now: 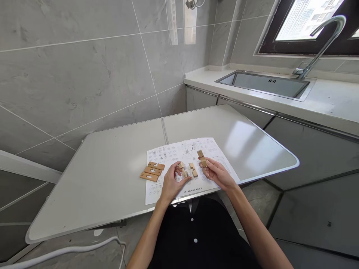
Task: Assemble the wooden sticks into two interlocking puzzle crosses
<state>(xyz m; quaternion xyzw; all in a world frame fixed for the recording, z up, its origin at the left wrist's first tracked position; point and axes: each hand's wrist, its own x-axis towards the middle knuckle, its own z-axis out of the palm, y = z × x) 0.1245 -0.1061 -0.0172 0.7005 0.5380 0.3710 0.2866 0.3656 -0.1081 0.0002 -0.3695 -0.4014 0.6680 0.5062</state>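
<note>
Wooden blocks sit held within left fingers and right fingers, one each.

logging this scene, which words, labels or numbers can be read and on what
"2": lowest flat wooden piece, turned sideways
Apparently "3": top flat wooden piece
Middle flat wooden piece: any mark too small to read
Printed sheet: heading and remaining print too small to read
Wooden block in the right hand: nothing readable
</note>
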